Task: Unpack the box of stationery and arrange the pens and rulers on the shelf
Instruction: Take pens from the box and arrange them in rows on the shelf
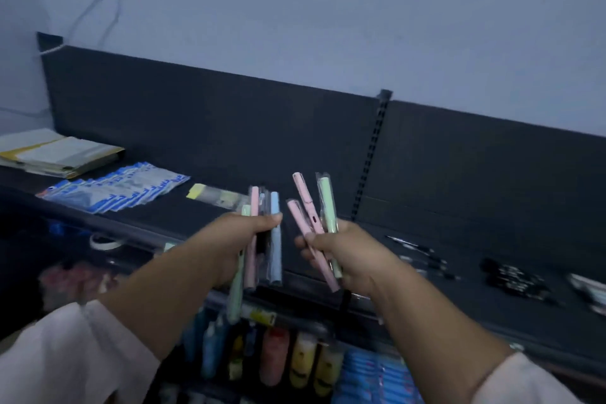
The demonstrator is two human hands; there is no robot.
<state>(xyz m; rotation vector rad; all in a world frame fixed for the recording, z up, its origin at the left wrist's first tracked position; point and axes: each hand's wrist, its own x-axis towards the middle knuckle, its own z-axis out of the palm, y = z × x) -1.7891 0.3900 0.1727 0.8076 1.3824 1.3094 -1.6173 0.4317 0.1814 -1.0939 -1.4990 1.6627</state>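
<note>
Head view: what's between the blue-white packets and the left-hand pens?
One clear packet with a yellow end, flat on the shelf; head view shows it.

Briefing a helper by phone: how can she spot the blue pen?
Two hands hold pens over the dark shelf. In the left hand, the blue pen sits nearest the right hand, the only light-blue one among pink and green.

Glossy clear-sleeved plastic pens [274, 233]; matt dark shelf [203, 207].

Dim bluish light, glare from above, soft motion blur.
</note>
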